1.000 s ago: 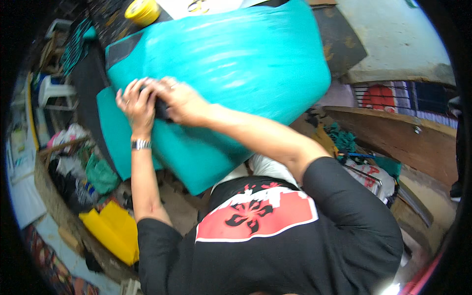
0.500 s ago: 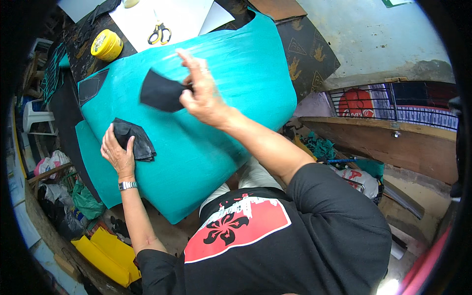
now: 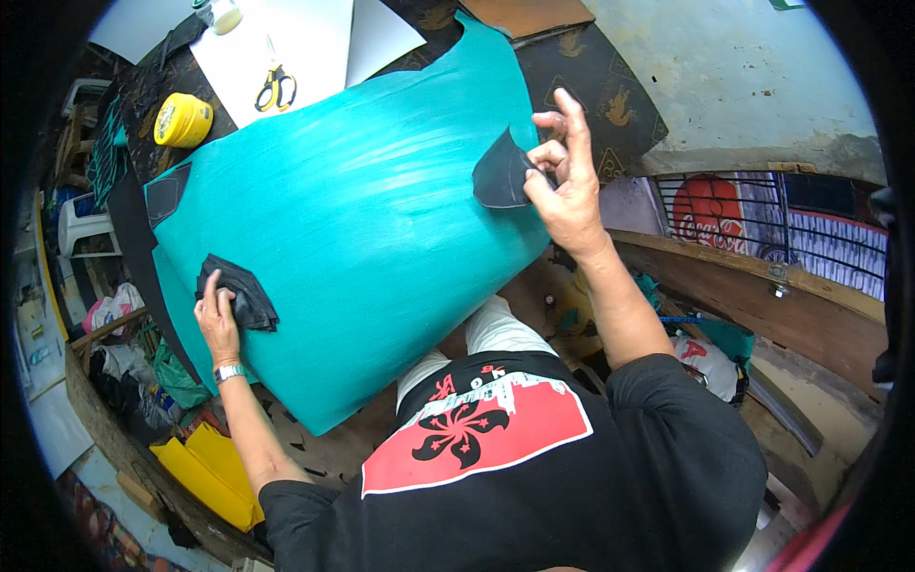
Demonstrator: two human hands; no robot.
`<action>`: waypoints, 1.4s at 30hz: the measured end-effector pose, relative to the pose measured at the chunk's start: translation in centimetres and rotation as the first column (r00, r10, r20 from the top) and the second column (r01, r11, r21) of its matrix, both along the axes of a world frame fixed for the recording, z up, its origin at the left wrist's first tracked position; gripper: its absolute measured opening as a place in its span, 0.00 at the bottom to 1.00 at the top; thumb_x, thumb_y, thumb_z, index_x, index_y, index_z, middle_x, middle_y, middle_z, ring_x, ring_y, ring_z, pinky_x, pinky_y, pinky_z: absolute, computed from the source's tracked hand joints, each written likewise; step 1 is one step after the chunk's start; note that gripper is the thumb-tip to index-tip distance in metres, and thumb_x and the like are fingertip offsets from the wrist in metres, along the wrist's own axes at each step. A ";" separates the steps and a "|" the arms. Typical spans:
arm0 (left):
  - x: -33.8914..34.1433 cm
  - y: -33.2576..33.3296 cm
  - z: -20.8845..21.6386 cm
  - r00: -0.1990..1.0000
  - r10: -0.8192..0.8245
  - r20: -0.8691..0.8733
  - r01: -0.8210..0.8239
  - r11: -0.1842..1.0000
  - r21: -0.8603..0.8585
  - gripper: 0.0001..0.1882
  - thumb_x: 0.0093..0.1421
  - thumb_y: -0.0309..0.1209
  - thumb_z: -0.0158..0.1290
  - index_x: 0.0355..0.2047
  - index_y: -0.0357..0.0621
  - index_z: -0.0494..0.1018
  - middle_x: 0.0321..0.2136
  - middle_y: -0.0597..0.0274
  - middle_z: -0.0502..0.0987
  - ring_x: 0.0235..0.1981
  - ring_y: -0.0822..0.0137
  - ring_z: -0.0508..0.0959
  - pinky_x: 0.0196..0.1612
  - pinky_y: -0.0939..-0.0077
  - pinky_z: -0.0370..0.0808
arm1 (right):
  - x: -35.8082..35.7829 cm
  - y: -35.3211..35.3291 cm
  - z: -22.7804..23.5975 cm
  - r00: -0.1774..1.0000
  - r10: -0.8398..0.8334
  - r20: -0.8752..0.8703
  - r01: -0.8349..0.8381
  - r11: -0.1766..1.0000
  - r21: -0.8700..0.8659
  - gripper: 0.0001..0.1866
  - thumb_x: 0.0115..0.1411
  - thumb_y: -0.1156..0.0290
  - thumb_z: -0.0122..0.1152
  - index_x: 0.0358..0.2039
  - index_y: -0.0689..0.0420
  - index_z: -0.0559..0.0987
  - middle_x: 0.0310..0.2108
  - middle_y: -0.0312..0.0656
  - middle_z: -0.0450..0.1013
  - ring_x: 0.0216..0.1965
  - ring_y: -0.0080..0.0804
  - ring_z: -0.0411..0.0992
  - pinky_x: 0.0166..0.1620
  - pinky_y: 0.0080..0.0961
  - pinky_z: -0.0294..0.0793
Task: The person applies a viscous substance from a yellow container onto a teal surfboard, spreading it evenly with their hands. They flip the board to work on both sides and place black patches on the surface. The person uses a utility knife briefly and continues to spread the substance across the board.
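A large teal sheet point(image 3: 353, 219), like leather or vinyl, is spread over the table in front of me. At its left side my left hand point(image 3: 218, 329) grips the near edge of a small stack of black pocket-shaped pieces point(image 3: 250, 297). My right hand point(image 3: 572, 195) is raised over the sheet's right edge. Between its thumb and fingers it pinches one black piece point(image 3: 501, 173) with a curved outline; the index finger points upward. Another black pocket-shaped piece point(image 3: 166, 196) lies flat at the sheet's upper left corner.
Beyond the sheet are yellow-and-black scissors point(image 3: 276, 90) on white paper point(image 3: 319, 48), a yellow tub point(image 3: 183, 120) and a clear jar point(image 3: 223, 15). A brown board point(image 3: 529, 13) lies at the back. Folded yellow material point(image 3: 208, 472) and bags sit low on the left.
My right hand has swung right across the teal sheet with the black piece in its grip. The left hand stays on the stack. The whole view has shifted slightly.
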State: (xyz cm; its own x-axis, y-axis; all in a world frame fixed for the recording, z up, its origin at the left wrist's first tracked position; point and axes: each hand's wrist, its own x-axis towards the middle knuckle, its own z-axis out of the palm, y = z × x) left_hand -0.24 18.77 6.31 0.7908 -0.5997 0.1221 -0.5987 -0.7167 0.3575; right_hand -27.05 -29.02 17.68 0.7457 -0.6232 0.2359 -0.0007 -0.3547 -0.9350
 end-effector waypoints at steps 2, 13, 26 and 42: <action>0.0 -0.1 0.4 0.991 0.059 -0.122 -0.063 0.998 -0.027 0.21 0.73 0.39 0.39 0.62 0.53 0.66 0.29 0.68 0.78 0.36 0.67 0.76 0.59 0.63 0.62 | -0.4 -2.2 0.4 1.000 0.013 -0.009 -0.012 0.998 0.063 0.52 0.47 0.89 0.50 0.72 0.47 0.48 0.55 0.47 0.63 0.34 0.20 0.69 0.43 0.20 0.72; -4.0 -15.7 3.8 0.952 0.254 -0.169 -0.305 0.766 -0.566 0.18 0.64 0.31 0.57 0.54 0.44 0.73 0.39 0.63 0.76 0.38 0.71 0.76 0.46 0.71 0.74 | 1.6 -5.1 3.4 0.951 0.240 0.193 -0.301 0.858 0.417 0.54 0.47 0.89 0.51 0.73 0.46 0.42 0.54 0.51 0.63 0.35 0.23 0.71 0.41 0.21 0.75; -11.1 -30.9 4.9 -0.002 -0.719 -0.695 -0.529 0.591 -0.609 0.13 0.60 0.27 0.59 0.44 0.36 0.78 0.40 0.62 0.81 0.40 0.74 0.79 0.46 0.77 0.76 | 3.8 -6.4 -0.8 0.928 0.373 -0.004 -0.336 0.840 0.427 0.52 0.49 0.84 0.54 0.73 0.51 0.43 0.57 0.49 0.65 0.53 0.36 0.71 0.58 0.35 0.68; -7.9 -39.7 0.9 0.560 -0.470 -0.683 -0.031 0.811 -0.584 0.16 0.56 0.43 0.63 0.29 0.41 0.78 0.65 0.34 0.59 0.67 0.48 0.61 0.62 0.63 0.64 | 14.5 -11.8 -7.7 0.877 0.183 -0.444 -0.408 0.771 -0.490 0.51 0.48 0.82 0.52 0.72 0.35 0.52 0.37 0.34 0.77 0.43 0.35 0.70 0.51 0.35 0.66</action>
